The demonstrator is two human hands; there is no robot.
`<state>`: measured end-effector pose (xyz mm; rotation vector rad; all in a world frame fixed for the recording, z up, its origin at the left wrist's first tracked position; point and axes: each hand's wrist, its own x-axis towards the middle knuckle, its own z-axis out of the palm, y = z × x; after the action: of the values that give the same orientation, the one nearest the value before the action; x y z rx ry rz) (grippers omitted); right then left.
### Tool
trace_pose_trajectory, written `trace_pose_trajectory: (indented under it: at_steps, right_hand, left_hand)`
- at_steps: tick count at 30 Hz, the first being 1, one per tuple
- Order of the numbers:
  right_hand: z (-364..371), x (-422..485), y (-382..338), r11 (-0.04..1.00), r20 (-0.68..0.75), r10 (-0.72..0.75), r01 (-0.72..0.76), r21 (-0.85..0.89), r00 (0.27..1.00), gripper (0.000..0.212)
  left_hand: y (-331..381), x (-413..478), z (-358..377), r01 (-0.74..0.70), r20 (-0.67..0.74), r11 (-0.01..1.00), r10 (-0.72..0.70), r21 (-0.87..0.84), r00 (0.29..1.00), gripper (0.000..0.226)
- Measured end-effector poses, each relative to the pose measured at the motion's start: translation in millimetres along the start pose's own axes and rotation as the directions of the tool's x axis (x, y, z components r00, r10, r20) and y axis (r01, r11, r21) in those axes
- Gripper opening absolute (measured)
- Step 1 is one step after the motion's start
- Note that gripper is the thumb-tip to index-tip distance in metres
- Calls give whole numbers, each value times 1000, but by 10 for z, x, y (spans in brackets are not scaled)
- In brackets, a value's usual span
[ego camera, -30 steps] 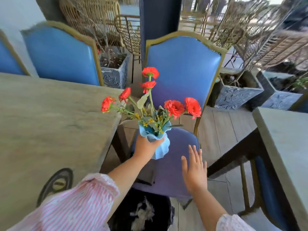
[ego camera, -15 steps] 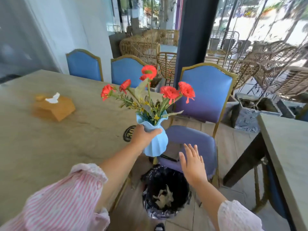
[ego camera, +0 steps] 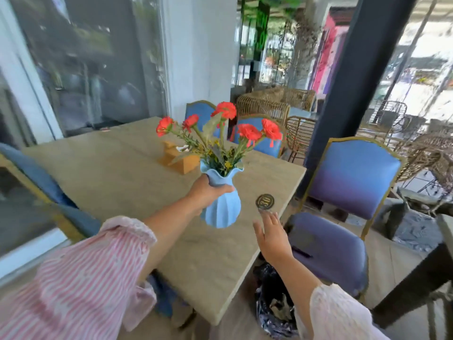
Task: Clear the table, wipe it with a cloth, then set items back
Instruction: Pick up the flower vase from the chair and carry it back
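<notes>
The table (ego camera: 117,182) is reckoned with first: the vase is judged to be about to be set back on its wide top, though a lifting-away cannot be ruled out from this view. A bare patch well inside the edge should be chosen, since the vase is held above the corner on the table's three o'clock side, where a blue chair (ego camera: 353,182) and a lined bin (ego camera: 274,305) stand below. The vase (ego camera: 223,209) should be kept upright and lowered flat onto its base. It is made top-heavy by the flowers (ego camera: 247,132), so release is best delayed until the base is felt to be seated. The wooden tissue box (ego camera: 181,159), at eleven o'clock from the vase, should be given room so that no stems are snagged.

The vase is carried in the air, clear of the tabletop. It is gripped at its narrow neck by the left hand (ego camera: 208,192), whose fingers and thumb are wrapped round it; the body hangs at five o'clock from that hand and the blooms rise at twelve. The right hand (ego camera: 272,233) is seen at four o'clock from the vase, near but apart, its fingers straight and spread with nothing held; whether the table edge is touched cannot be told. A round number disc (ego camera: 265,201) lies just at twelve o'clock from it
</notes>
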<state>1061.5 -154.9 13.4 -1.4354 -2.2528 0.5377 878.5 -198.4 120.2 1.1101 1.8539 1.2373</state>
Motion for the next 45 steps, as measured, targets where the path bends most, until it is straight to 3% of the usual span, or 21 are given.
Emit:
trace_pose_trajectory:
  at_steps: [7,11,17,25,30,37,42,45]
  right_hand:
    - [656,263,-1334,992,-58,21,-14,128,998,49]
    - [971,378,-2099,989,-96,22,-8,148,995,46]
    - [1340,583,-2808,990,-54,26,-18,142,998,44]
    - [1889,1598,-3297,995,27,-37,34,94,999,47]
    - [2259,2343,-3532,996,74,-45,39,82,996,47]
    - [2977,2973,-3775,997,156,40,-49,55,987,47]
    - [3416,3393,-3761,977,169,200,-209,35,965,50]
    - [3620,3688,-3749,958,155,282,-288,16,947,51]
  left_hand:
    - [-261,81,-1412,-50,2,999,50,-1,999,69]
    - [-402,158,-2180,-94,16,995,94,39,995,61]
    - [-738,494,-3008,-56,20,997,55,53,998,65]
    - [-1244,1443,-3621,35,13,997,-36,64,999,54]
    - [-1404,2131,-3980,70,29,996,-72,59,997,30]
    - [-1748,3116,-4362,129,53,989,-133,75,990,25]
    - [-1998,3942,-4428,139,143,989,-146,54,979,48]
    - [-2117,4442,-4383,137,207,988,-148,66,967,45]
